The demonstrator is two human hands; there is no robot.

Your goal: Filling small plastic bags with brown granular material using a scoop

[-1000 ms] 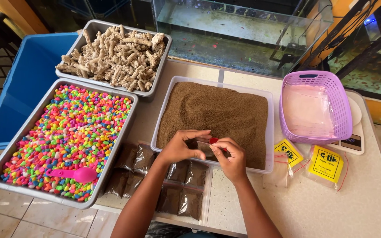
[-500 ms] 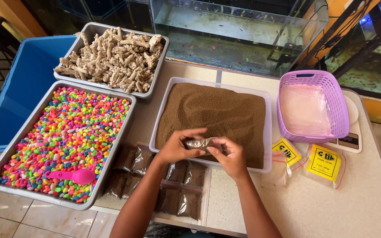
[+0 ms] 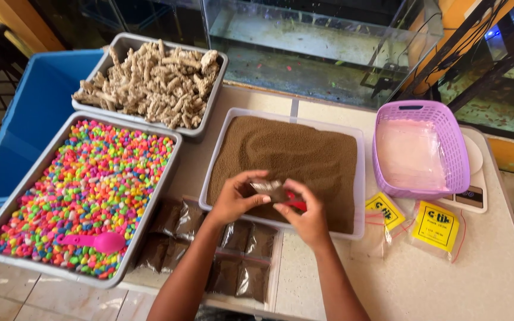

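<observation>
Head view, worktop. Left hand [image 3: 236,199] and right hand [image 3: 304,214]: both over the near edge of the sand tray [image 3: 287,157], fingers of each clamped on one small clear bag [image 3: 269,189] of brown grains, held just above the sand. Red scoop [image 3: 294,204]: partly hidden under the right hand. Filled bags [image 3: 233,255]: flat along the near edge, below the hands. Pebble tray [image 3: 84,196]: left side, pink spoon [image 3: 93,242] on top. Tray of pale chunks [image 3: 153,83]: far left corner. Purple basket [image 3: 417,148]: right side, clear bags inside. Yellow-labelled bags [image 3: 435,226]: near the basket.
</observation>
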